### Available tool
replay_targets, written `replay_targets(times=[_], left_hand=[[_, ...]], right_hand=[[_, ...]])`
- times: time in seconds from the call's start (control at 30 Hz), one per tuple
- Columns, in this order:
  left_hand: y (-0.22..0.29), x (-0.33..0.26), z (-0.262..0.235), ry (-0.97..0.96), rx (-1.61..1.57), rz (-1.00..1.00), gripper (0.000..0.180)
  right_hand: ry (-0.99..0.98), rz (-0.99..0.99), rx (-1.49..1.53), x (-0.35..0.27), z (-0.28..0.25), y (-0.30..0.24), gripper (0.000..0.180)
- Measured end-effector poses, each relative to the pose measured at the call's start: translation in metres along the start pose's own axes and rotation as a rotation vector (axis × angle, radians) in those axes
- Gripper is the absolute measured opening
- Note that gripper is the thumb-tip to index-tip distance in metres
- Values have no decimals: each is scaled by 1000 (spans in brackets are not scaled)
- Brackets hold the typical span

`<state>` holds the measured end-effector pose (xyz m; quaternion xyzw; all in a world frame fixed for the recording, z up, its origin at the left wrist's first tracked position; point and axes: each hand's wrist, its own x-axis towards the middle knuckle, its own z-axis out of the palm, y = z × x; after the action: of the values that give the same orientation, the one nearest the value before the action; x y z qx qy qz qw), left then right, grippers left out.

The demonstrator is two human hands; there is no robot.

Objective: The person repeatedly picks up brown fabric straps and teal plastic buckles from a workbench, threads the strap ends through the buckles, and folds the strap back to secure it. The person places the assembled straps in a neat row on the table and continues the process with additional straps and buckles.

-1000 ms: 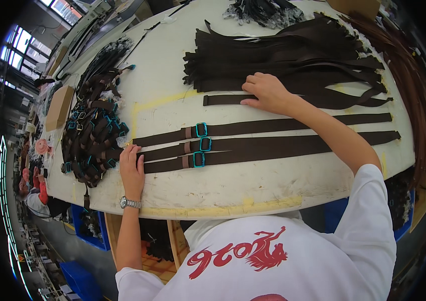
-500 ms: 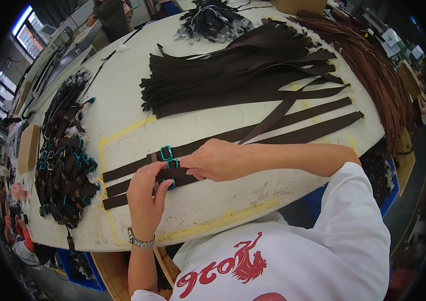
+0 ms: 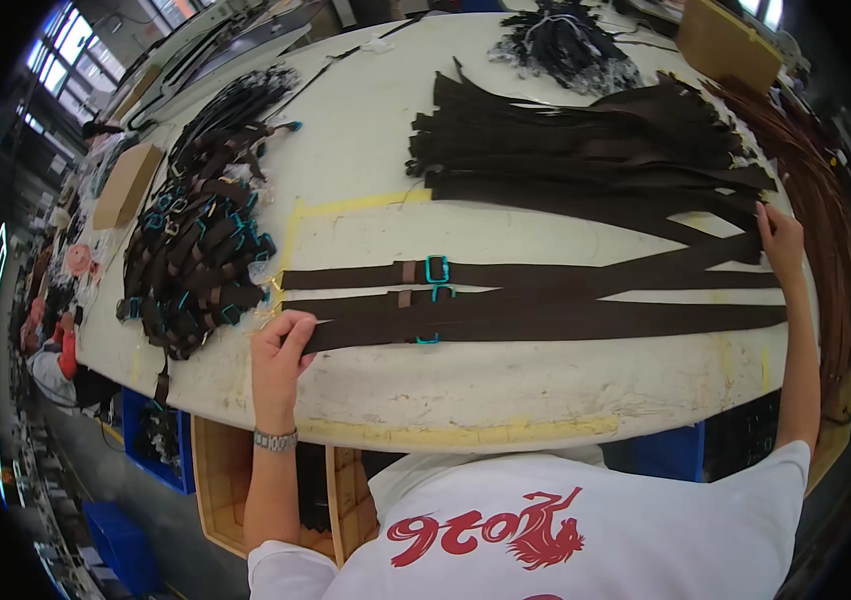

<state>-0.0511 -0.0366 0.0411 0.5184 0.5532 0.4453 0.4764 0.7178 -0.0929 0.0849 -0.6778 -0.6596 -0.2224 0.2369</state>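
Loose strap (image 3: 665,262): flat dark-brown band, slanting over buckled straps (image 3: 355,277)
Left hand (image 3: 283,346): pinched on its left end
Right hand (image 3: 781,240): clamped on its other end
Buckles (image 3: 436,269): turquoise, rectangular
Tabletop (image 3: 525,390): pale, scuffed

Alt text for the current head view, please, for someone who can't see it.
The left hand pinches one end of a dark brown strap, with the right hand near its far end; it slants over straps with teal buckles on a pale table. A pile of dark straps lies beyond, a heap of buckled straps to the left.
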Motion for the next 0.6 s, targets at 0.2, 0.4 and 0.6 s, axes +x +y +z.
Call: replay_targets(times=[0.2, 0.4, 0.6], left_hand=[[25, -21, 48, -268, -58, -2, 18], [59, -47, 97, -462, 46, 104, 17], [54, 20, 15, -183, 333, 318, 18]], right_hand=[[-100, -106, -349, -17, -16, 57, 15], [-904, -345, 1139, 33, 12, -364, 60], [-1803, -93, 1545, 21, 34, -457, 26]])
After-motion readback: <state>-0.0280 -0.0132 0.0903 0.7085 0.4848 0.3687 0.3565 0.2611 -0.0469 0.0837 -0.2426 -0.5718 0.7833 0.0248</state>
